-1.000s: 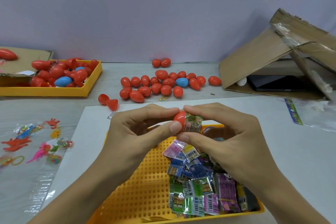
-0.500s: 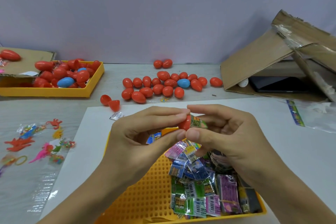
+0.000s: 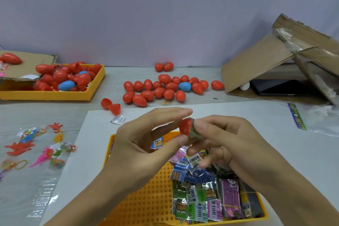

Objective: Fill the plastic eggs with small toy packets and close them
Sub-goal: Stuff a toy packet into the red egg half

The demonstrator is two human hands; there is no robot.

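Note:
A red egg half (image 3: 185, 126) with a green toy packet stuffed into it is pinched in the blurred fingers of my right hand (image 3: 229, 143), above the yellow tray's (image 3: 146, 198) far rim. My left hand (image 3: 146, 139) is just left of it, index finger straight over the egg half and thumb below it, with small gaps showing. A heap of toy packets (image 3: 211, 189) fills the tray's right side. Several closed eggs (image 3: 165, 88), red with one blue, lie at the back of the table. Two empty red halves (image 3: 111, 105) lie near the white sheet's corner.
A second yellow tray (image 3: 97, 86) of eggs stands at the back left. A tipped cardboard box (image 3: 256, 66) fills the back right. Loose rubber toys in plastic (image 3: 36, 145) lie at the left, a single packet (image 3: 117, 120) on the white sheet (image 3: 88, 152), and a clear bag (image 3: 321, 121) at the right.
My left hand's fingers have straightened and loosened off the egg half. My right hand has turned and now carries the egg half with the packet pushed deeper in.

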